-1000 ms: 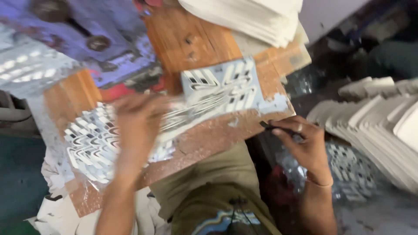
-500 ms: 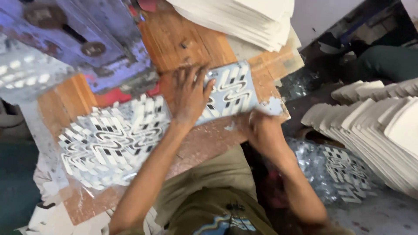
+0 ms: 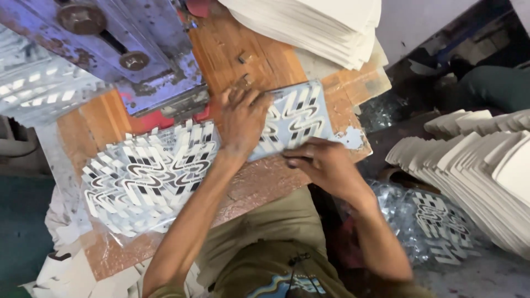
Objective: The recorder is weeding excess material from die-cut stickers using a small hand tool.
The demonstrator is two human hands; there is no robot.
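Squarely under both hands [image 3: 243, 118] (flat): printed sheet [image 3: 301, 113].

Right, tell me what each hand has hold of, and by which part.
Left hand presses flat on the middle of the printed sheet; right hand touches its near edge. Neither shows a closed grip.

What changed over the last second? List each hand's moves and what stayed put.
The left hand slid from the fanned pile of black-and-white printed sheets up onto the single printed sheet. The right hand moved in to that sheet's near edge. The pile and white card stack stayed.
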